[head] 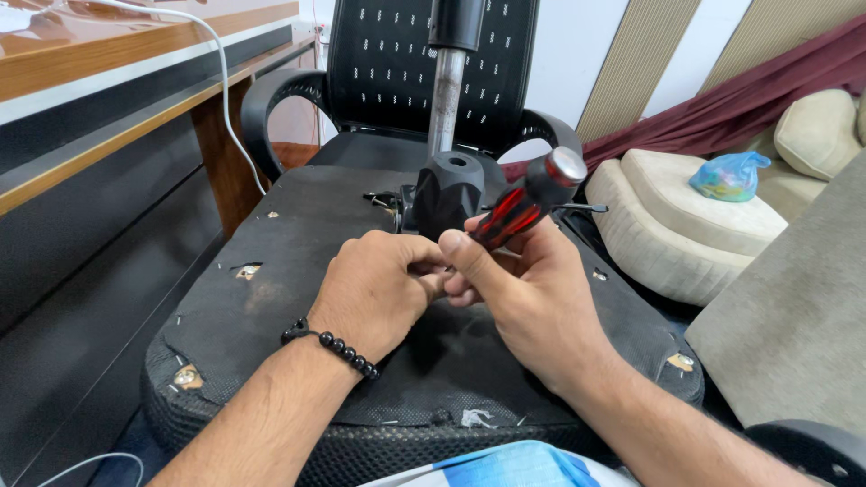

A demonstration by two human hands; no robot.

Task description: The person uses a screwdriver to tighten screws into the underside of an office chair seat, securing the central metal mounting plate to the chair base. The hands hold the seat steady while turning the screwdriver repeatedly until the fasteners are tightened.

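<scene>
An upturned office chair seat (298,234) lies in front of me, its black underside up. A black mechanism block (448,191) with a metal gas-lift column (445,99) rises from its middle. My right hand (528,298) grips a screwdriver with a red and black handle (523,206), handle end pointing up and right; its tip is hidden behind my hands. My left hand (374,293), a black bead bracelet (338,347) on its wrist, is closed next to the shaft just below the mechanism block. What its fingers pinch is hidden.
A second black office chair (397,63) stands behind the seat. A wooden desk (108,81) with a white cable runs along the left. Cream cushions (686,225) with a blue plastic bag (729,174) sit at the right, and a grey upholstered surface (803,316) is close by.
</scene>
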